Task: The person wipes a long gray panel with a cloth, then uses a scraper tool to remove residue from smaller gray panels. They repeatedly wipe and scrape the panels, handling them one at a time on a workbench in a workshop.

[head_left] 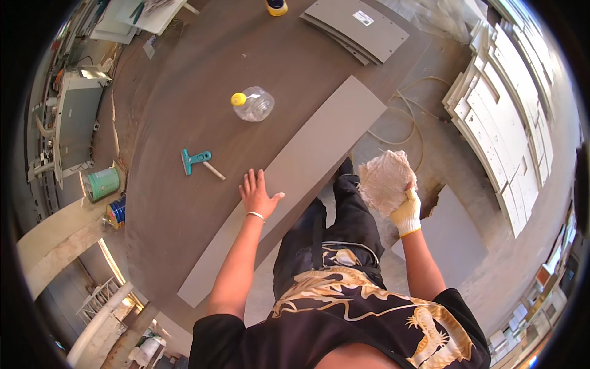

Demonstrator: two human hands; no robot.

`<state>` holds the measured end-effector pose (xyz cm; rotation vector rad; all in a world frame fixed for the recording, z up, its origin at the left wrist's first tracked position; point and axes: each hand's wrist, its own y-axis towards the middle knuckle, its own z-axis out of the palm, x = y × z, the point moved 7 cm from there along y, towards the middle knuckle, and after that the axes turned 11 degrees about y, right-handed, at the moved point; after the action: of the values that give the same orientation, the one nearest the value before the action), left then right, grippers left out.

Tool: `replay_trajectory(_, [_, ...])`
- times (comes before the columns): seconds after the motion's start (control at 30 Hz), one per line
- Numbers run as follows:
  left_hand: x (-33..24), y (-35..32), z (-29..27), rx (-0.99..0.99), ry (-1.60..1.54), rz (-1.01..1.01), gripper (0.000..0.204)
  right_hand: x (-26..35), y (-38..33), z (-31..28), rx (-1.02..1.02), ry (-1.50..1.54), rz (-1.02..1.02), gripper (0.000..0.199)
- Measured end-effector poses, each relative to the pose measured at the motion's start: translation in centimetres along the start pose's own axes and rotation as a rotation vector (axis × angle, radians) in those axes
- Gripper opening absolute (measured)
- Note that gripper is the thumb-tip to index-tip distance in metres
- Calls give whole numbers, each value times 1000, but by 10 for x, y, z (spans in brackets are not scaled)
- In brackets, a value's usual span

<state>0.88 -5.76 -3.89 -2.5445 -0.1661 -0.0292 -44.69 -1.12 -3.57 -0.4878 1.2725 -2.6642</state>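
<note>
My left hand (258,194) lies flat, fingers spread, on the near end of a long grey panel (307,166) that rests diagonally on a dark brown worktable (184,111). My right hand (407,212), in a white and yellow glove, grips a crumpled whitish rag (386,179) held out beside the table, above the floor. A teal-handled scraper (196,161) lies on the table to the left of my left hand. A clear plastic bottle with a yellow cap (253,103) lies on its side farther back.
A stack of grey panels (356,27) sits at the table's far end, near a yellow object (276,7). White boards (504,117) lean at the right. A grey sheet (452,234) and hoses (405,123) lie on the floor. Cans (103,183) stand at the left.
</note>
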Motion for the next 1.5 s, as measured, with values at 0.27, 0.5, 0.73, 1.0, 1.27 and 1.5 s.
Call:
replay_trajectory(0.27, [32,122,-71,-384,-922,-88,122,4,44,68,284,15,164,81])
replay_trajectory(0.5, [2,204,-140,-451,-1133,26,70,-7,92,120,286,210,224,75])
replay_trajectory(0.73, [-116,132,-246,-828,-34,547,46,-11,99,157,358,142,213,80])
replay_trajectory(1.0, [-214,67,-304,-949,402,686,24,-51,111,174,346,107,187,86])
replay_trajectory(1.27, [-178,39,-309,-1011,391,603,22,-61,104,185,338,149,140,82])
replay_trajectory(1.5, [-123,64,-254,-950,62,506,37,-87,95,215,474,216,218,76])
